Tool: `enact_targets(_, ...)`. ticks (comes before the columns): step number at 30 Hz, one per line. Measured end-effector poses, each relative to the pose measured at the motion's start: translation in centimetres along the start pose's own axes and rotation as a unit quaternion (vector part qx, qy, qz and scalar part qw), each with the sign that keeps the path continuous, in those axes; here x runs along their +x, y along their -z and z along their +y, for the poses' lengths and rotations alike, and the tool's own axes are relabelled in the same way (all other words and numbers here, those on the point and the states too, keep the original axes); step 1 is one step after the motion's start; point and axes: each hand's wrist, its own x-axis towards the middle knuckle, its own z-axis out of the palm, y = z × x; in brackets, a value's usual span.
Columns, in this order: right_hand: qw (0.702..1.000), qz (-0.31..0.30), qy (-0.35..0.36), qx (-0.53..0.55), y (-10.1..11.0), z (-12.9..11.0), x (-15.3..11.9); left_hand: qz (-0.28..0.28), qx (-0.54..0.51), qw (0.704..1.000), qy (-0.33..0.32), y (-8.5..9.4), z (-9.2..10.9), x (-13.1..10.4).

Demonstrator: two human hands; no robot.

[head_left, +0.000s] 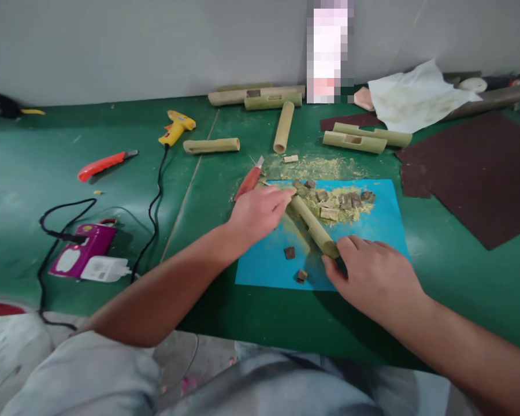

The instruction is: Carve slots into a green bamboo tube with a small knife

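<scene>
A green bamboo tube (315, 227) slants over a blue sheet (268, 268), between my two hands. My left hand (262, 211) closes on its far end, fingers pointing right. At the near end my right hand (372, 271) grips the tube with thumb and fingertips. Beyond the tube lies a heap of bamboo shavings (351, 215) with several small dark pieces in it. Two small brown pieces, one a square chip (290, 252) and one a block (302, 276), rest on the sheet's near part. Beside my left hand lies a red-handled knife (248, 184), blade pointing away.
At the back lie more bamboo tubes (273, 101), some with cut openings. Leftward are a yellow glue gun (176, 128), an orange utility knife (106, 166) and a purple power strip (84, 248) with black cords. A dark brown sheet (485, 179) and white tissue (416, 98) lie rightward.
</scene>
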Motion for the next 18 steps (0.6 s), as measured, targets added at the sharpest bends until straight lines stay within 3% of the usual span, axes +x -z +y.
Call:
enact_targets(5,1.000,-0.002,0.007,0.006,0.1,-0.1,0.3,-0.053,-0.013,0.995,-0.085,-0.1,0.7,-0.1)
enact_targets(9,1.000,0.011,0.001,-0.002,0.1,-0.2,0.3,-0.032,0.021,0.999,-0.002,0.2,0.9,0.0)
enact_targets(14,1.000,-0.011,0.007,0.009,0.0,-0.1,0.2,-0.071,-0.004,0.993,-0.093,0.4,1.2,-0.5)
enact_targets(18,1.000,-0.005,0.002,0.011,-0.2,0.0,0.3,-0.018,0.041,0.999,-0.011,0.4,1.0,-0.3)
